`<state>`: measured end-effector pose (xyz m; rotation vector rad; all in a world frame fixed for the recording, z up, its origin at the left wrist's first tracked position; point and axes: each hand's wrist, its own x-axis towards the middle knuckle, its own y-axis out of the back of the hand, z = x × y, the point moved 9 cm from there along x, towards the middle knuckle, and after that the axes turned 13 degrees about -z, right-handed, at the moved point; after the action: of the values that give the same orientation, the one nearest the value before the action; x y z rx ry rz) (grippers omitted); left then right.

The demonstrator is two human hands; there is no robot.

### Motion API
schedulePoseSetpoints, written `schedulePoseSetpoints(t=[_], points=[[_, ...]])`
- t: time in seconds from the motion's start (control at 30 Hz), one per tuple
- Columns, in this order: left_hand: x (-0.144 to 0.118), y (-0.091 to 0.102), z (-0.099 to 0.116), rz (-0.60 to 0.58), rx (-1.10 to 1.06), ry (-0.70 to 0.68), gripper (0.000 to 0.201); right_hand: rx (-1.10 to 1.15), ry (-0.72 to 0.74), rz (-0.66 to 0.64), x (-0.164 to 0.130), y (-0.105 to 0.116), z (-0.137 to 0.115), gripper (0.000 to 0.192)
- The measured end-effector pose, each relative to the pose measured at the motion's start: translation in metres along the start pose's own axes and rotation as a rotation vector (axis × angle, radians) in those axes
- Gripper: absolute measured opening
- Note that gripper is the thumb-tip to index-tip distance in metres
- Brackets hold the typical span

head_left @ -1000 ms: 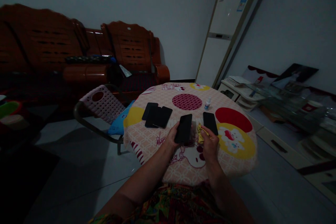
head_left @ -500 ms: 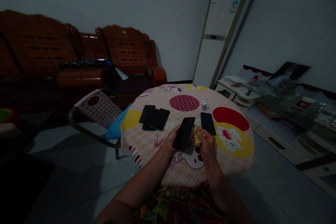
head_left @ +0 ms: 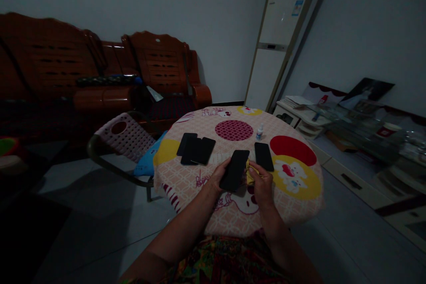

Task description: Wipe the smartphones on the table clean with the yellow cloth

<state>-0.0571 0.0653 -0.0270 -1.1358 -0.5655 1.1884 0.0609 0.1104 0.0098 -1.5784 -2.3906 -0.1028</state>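
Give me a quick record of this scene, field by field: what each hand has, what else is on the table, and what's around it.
Left hand: grip closed on a black phone, held above the table
Right hand: grip closed on a yellow cloth beside that phone
Table: round, patterned cover
Also on table: overlapping dark phones, single phone, small bottle
Nearby: pink chair, wooden sofa
Lighting: dim

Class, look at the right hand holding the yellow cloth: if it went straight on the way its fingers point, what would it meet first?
Probably the phone held in the left hand: the right hand and its yellow cloth point up-left at it, though depth is unclear.
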Motion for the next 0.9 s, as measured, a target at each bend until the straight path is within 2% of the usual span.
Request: schedulePoseSetpoints(t=[0.2, 0.57, 0.77, 0.9], points=[[0.003, 0.009, 0.001, 0.017, 0.034, -0.003, 0.050, -0.048, 0.016, -0.007, -0.002, -0.001, -0.003, 0.027], [-0.002, 0.008, 0.002, 0.090, 0.083, -0.004, 0.050, -0.082, -0.006, 0.016, -0.003, 0.001, -0.008, 0.030], [-0.001, 0.006, 0.004, 0.039, 0.054, -0.030, 0.047, -0.049, -0.035, -0.025, -0.006, -0.005, -0.012, 0.028], [-0.003, 0.002, 0.003, 0.046, 0.038, -0.020, 0.048, -0.059, -0.029, -0.033, -0.007, -0.006, -0.012, 0.027]])
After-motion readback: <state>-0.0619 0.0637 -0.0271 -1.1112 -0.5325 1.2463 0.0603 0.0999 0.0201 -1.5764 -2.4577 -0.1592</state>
